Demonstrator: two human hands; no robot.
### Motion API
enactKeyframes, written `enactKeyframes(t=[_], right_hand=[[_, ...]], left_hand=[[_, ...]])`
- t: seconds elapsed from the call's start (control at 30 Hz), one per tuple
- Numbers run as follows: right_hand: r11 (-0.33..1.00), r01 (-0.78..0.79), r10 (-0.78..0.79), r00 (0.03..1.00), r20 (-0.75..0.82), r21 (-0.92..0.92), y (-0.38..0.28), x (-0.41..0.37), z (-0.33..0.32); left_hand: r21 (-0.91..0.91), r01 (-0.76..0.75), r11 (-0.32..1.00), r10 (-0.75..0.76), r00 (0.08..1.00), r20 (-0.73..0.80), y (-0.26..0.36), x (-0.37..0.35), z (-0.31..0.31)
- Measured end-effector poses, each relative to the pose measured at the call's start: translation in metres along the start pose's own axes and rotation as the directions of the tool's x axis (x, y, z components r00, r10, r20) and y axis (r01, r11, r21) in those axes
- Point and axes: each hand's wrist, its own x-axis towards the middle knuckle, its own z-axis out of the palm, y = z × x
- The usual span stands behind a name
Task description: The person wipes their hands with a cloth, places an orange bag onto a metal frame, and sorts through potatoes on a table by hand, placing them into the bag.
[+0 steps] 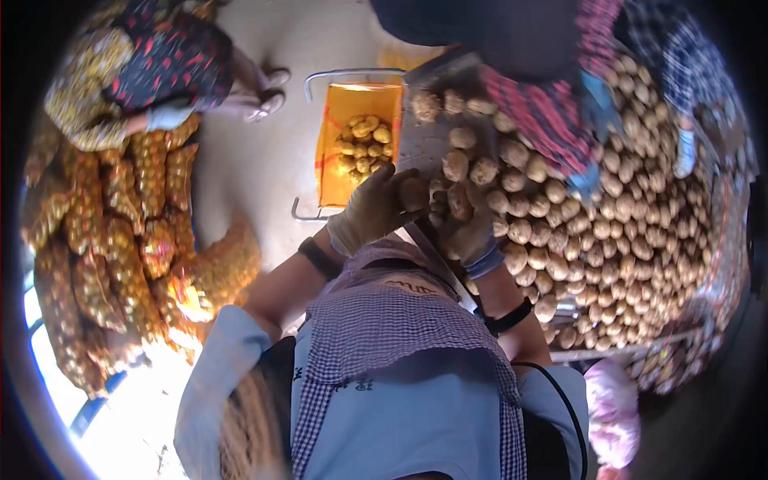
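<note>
**Sorting potatoes by hand, with the heap far from cleared**

Reaching up from the lower centre of the frame, a person in a pale blue, purple-checked apron is working over a spread of loose, dusty brown potatoes (616, 232) that is filling the right half of the frame. The grey-gloved left hand (370, 212) is closing its fingers around one rounded brown potato (414, 194), holding it at the heap's left edge, just below and right of an open orange plastic sack (340, 108). The sack is hanging in a bent metal frame (344, 74) at upper centre. The gloved right hand (474, 238) is curling palm-down onto the potatoes just right of the left. Whether it is gripping one cannot be told.

Judging by the scene, the work is well under way but a good deal is waiting. The orange sack is showing only a shallow layer of small yellow potatoes at its bottom, and the heap is reaching from the top edge to the lower right. Filled yellow mesh sacks (120, 240) are lying stacked down the left side.

Two other people are working nearby. One is bending over the mesh sacks at upper left. Another, in a red plaid sleeve and blue glove (596, 100), is leaning over the heap at upper right.

Dark characters (410, 286) are showing on the apron, too blurred to read. No brand or label is showing anywhere else.
</note>
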Motion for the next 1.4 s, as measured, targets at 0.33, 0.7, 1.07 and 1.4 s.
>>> enactKeyframes(t=[0.33,0.7,1.07,1.4], right_hand=[[0.798,0.261,-0.453,0.854,0.255,0.543,0.053,-0.076,-0.087],[0.03,0.602,-0.731,0.558,-0.393,0.798,0.236,-0.247,-0.261],[-0.585,0.417,0.587,-0.374,-0.718,-0.696,0.71,-0.646,-0.367],[-0.215,0.965,0.271,0.209,-0.94,0.152,0.556,-0.429,-0.435]], left_hand=[[0.404,-0.562,-0.722,-0.217,0.738,0.639,-0.089,0.025,0.003],[0.694,-0.665,-0.274,-0.762,0.591,0.265,-0.273,-0.025,-0.029],[0.641,-0.748,-0.175,-0.984,0.152,-0.091,-0.438,-0.111,-0.092],[0.702,-0.612,-0.364,-0.923,0.336,-0.186,-0.433,-0.092,-0.108]])
